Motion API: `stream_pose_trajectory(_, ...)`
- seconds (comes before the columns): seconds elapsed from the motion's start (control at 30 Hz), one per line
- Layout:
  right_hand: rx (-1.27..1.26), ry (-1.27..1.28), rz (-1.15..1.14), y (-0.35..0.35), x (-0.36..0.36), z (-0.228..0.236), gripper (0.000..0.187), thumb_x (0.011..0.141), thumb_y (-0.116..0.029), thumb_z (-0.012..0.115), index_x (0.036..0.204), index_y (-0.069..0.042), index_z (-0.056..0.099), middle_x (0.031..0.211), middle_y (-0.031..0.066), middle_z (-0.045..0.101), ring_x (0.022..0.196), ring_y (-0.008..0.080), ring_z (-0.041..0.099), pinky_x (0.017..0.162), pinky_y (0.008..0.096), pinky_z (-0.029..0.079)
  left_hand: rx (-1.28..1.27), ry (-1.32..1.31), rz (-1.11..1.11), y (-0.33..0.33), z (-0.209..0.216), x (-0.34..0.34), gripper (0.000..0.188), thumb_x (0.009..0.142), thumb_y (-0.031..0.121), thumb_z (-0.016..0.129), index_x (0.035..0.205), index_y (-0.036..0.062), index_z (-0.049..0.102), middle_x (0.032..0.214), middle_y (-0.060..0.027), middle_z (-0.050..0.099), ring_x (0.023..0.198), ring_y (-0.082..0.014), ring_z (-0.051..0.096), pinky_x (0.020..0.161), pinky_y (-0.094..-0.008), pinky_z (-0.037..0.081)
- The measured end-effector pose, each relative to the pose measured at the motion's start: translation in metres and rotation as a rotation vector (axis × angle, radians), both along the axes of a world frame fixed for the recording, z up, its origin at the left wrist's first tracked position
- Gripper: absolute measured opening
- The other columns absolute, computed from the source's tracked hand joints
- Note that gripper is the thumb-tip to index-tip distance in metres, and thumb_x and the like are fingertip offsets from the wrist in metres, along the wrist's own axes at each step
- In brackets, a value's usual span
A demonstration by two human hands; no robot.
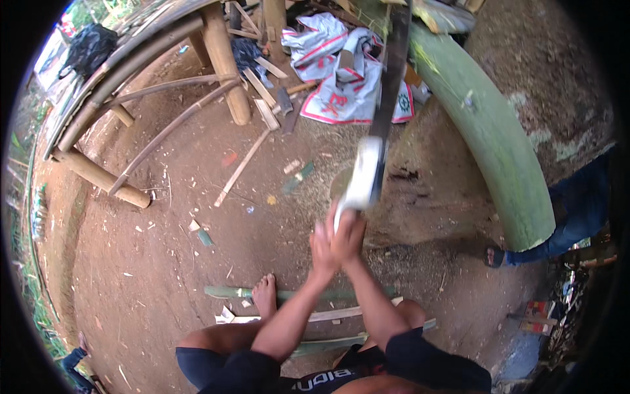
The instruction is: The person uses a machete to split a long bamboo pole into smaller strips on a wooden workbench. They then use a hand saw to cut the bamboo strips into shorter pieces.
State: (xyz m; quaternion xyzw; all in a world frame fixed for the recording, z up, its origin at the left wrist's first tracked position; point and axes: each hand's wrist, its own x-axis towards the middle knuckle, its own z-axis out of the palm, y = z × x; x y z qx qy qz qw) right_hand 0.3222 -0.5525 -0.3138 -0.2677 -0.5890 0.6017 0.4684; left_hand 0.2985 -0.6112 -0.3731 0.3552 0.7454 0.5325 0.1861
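Observation:
My right hand [348,235] is closed round the lower end of a long-bladed tool [391,85], held out in front of me. Its straight, dark blade runs away toward the top of the view. The white part [361,176] nearest my hands is smeared by motion, so I cannot tell the tool's exact kind. My left hand [321,249] presses close beside the right at the same end, its blurred fingers against the white part. Right of the blade, a thick green bamboo-like trunk [482,125] curves down toward me, apart from my hands.
A bamboo bench [226,72] stands at the far left. White sacks with red edging [341,98] lie ahead. Wood strips [243,167] and chips litter the dirt floor. Green and pale strips [341,314] lie by my bare foot [265,295]. Another person's leg [577,203] is at right.

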Motion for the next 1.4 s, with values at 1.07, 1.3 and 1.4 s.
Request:
stream_pose_trajectory(1.07,0.204,-0.053,0.091,-0.011,-0.006,-0.030,0.069,0.096,-0.068,0.022,0.089,-0.005,0.046,0.060,0.0012,0.048,0.044,0.0073,0.044,0.040,0.0224,0.033,0.282,0.166,0.126,0.009,0.027,-0.016,0.054,0.101,0.033,0.024,0.125,-0.0002,0.058,0.081,-0.0210,0.062,0.054,-0.0272,0.059,0.053,-0.0402,0.044)
stream_pose_trajectory(1.3,0.081,0.073,0.105,0.036,-0.067,0.087,0.072,0.092,-0.073,0.024,0.087,-0.004,0.043,0.058,0.0006,0.044,0.044,0.0077,0.040,0.041,0.0227,0.032,0.082,-0.050,0.005,0.042,0.070,-0.073,0.048,0.101,0.033,0.021,0.113,-0.0015,0.053,0.085,-0.0233,0.064,0.062,-0.0295,0.064,0.057,-0.0407,0.047)
stream_pose_trajectory(1.4,0.109,-0.002,0.089,-0.005,-0.026,-0.009,0.072,0.092,-0.073,0.025,0.088,-0.004,0.044,0.059,0.0005,0.045,0.044,0.0078,0.041,0.041,0.0229,0.032,0.430,0.068,0.221,0.020,0.037,-0.023,0.051,0.102,0.029,0.024,0.074,0.0011,0.057,0.059,-0.0236,0.056,0.046,-0.0329,0.057,0.044,-0.0455,0.040)
